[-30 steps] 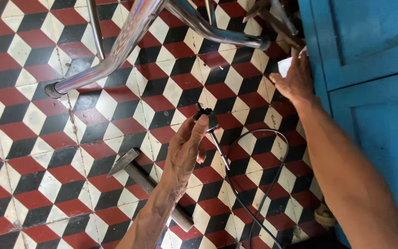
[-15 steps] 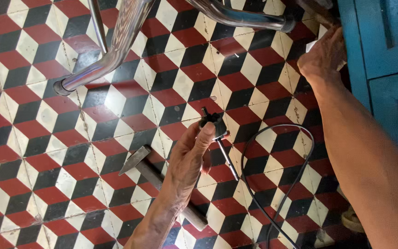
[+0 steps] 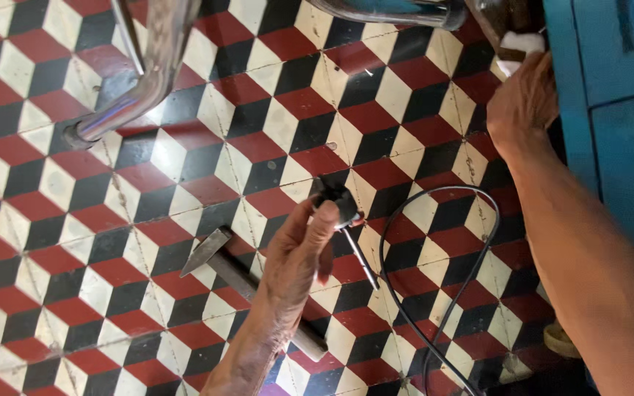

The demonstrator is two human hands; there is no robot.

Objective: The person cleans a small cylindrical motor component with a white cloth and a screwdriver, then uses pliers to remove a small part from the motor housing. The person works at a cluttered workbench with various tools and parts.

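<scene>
My left hand [image 3: 299, 257] is at the centre of the view, fingers pinched on a small black round fitting [image 3: 334, 196] with a thin metal rod [image 3: 359, 257] hanging below it. A black cable [image 3: 434, 293] loops over the tiled floor just right of that hand. My right hand [image 3: 522, 103] reaches to the upper right and presses on a white piece [image 3: 524, 44] against a dark part of the machine; its fingertips are hidden.
A hammer [image 3: 236, 275] lies on the red, black and white tiled floor [image 3: 53, 279], partly under my left forearm. A chrome pipe [image 3: 141, 88] crosses the upper left and another chrome tube [image 3: 398, 11] runs along the top. A blue door [image 3: 618, 110] fills the right edge.
My left hand has kept the black fitting and shifted slightly with it. My right hand stays at the white piece. The view has drifted, so the pipes sit higher.
</scene>
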